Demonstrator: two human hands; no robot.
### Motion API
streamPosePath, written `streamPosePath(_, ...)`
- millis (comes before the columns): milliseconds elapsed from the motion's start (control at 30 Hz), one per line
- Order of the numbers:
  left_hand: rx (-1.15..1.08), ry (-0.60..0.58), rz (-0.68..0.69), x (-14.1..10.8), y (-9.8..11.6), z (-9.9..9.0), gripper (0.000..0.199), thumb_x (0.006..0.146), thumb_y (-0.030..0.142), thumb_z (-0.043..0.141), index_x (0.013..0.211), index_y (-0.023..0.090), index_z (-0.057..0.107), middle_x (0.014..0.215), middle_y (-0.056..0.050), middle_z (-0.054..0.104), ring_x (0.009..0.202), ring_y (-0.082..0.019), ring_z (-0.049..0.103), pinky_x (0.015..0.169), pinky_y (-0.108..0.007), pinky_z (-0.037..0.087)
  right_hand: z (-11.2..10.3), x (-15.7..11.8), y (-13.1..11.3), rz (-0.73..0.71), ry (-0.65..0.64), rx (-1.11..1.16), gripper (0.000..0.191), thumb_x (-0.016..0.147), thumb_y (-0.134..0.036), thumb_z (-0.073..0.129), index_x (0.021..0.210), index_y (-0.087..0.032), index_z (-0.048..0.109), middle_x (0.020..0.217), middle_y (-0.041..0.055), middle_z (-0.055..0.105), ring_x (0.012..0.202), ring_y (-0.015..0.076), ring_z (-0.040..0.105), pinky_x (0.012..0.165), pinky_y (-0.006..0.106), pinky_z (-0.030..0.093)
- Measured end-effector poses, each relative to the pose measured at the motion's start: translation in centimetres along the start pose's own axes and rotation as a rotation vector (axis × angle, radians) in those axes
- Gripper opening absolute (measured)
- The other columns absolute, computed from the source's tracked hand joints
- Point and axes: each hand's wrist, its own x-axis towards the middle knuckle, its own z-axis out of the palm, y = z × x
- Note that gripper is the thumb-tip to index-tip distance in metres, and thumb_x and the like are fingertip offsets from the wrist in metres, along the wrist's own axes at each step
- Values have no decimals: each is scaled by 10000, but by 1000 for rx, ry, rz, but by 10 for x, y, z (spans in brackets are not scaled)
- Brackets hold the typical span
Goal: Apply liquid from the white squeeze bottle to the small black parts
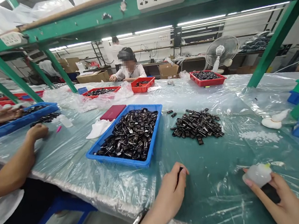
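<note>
Near the table's front edge, my left hand (174, 186) is closed around a small black part (180, 173), mostly hidden by the fingers. To the right, my right hand (279, 192) grips a translucent white bottle (258, 175) with a yellowish tip, tilted over the table. Beyond my left hand, a pile of small black parts (198, 125) lies on the green table surface. Left of that pile, a blue tray (148, 158) holds many similar black parts. Small white pieces (260, 136) are scattered on the table beyond my right hand.
A maroon box (113, 112) and white cloth (99, 128) lie beside the tray. At left, another person's arms (18, 166) reach over the table by a second blue tray (23, 121). Red trays (208, 82) and a seated person are across. A green post (278, 39) stands right.
</note>
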Motion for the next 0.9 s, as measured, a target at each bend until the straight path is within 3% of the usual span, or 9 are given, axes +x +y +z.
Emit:
streamPosePath(200,179,27,9,4,-1,14,257,1006,263,286,1078,207,526,526,82,238,463,-162,265,546,-294,152,0,-3,-13,18,17,14,584,801,-631,632,1198,-211,548,1251,151,655,1210,358,566,711,346,533)
streamPosePath(433,248,9,43,4,2,11,314,1021,285,287,1184,227,548,507,74,277,451,-180,342,523,-275,217,0,-13,-40,140,53,40,636,782,-666,640,1241,-236,543,1271,138,648,1233,372,545,576,296,522)
streamPosePath(600,236,-28,-19,-12,6,4,403,1044,461,264,1280,222,488,622,30,478,604,-220,544,573,-278,347,22,-49,-78,190,67,307,597,853,-649,594,1266,-269,388,1174,159,658,1169,325,596,745,332,544)
streamPosePath(700,150,-52,-20,-25,6,1,402,1050,498,249,1260,248,484,921,-44,627,878,-231,620,758,-301,435,32,-67,-89,319,-54,376,643,800,-718,599,1259,-279,502,1269,149,636,1130,346,625,784,349,557)
streamPosePath(767,85,-67,-2,-31,4,1,372,1058,478,258,1240,257,495,1105,-64,616,1036,-222,592,871,-302,430,35,-74,-91,392,-154,408,682,729,-761,637,1229,-297,601,1387,119,581,1164,371,607,766,349,567)
streamPosePath(833,40,-70,17,-34,-2,2,350,1064,456,258,1207,259,510,1122,-58,594,1052,-206,573,898,-293,421,36,-78,-92,416,-170,443,657,703,-767,661,1179,-315,647,1395,96,580,1164,357,606,762,336,566)
streamPosePath(900,11,-63,49,-34,-10,4,334,1066,446,264,1196,264,512,1090,-52,576,1035,-200,559,901,-291,415,36,-82,-94,384,-100,459,589,711,-753,671,1110,-320,664,1273,89,649,1078,307,640,758,305,550)
